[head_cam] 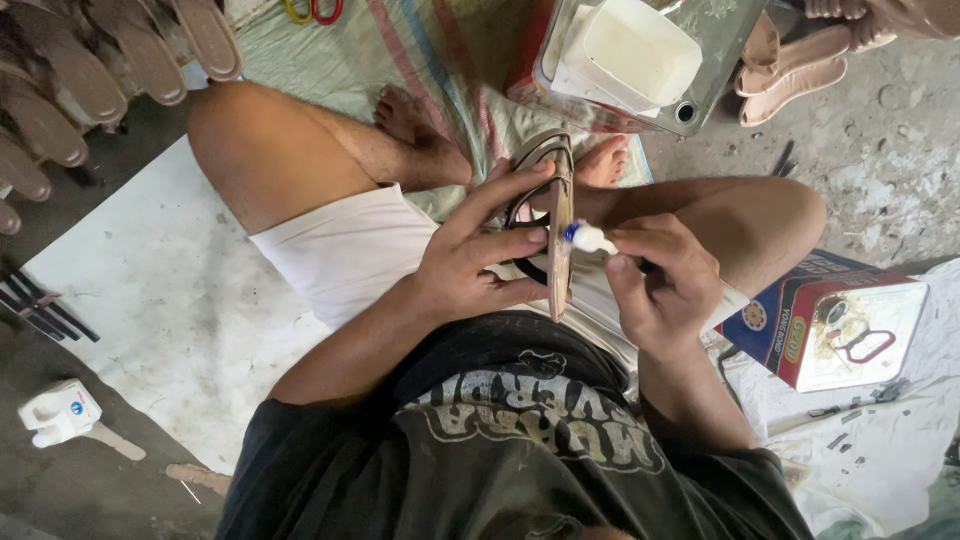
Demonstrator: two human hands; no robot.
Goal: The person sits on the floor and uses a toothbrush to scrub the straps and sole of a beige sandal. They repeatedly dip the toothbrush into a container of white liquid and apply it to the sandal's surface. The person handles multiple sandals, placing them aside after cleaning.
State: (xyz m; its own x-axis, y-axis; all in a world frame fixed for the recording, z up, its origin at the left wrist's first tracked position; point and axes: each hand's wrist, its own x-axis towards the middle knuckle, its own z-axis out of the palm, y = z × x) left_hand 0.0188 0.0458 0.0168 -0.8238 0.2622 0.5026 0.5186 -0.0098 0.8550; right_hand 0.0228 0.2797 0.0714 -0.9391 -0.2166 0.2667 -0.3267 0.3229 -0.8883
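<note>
My left hand (478,250) grips a flat sandal (556,215) held on edge, its tan sole facing right and its dark straps toward the palm. My right hand (660,280) holds a small white glue tube (590,238) with a blue tip, and the tip touches the sole's edge. Both hands are over my lap, where I sit cross-legged in white shorts.
A metal tin holding a white plastic tub (640,50) stands beyond my feet. A red and blue tin (830,320) lies at the right. Tan soles (80,80) are stacked at the top left, more soles (800,60) at the top right. A white container (60,412) sits at the lower left.
</note>
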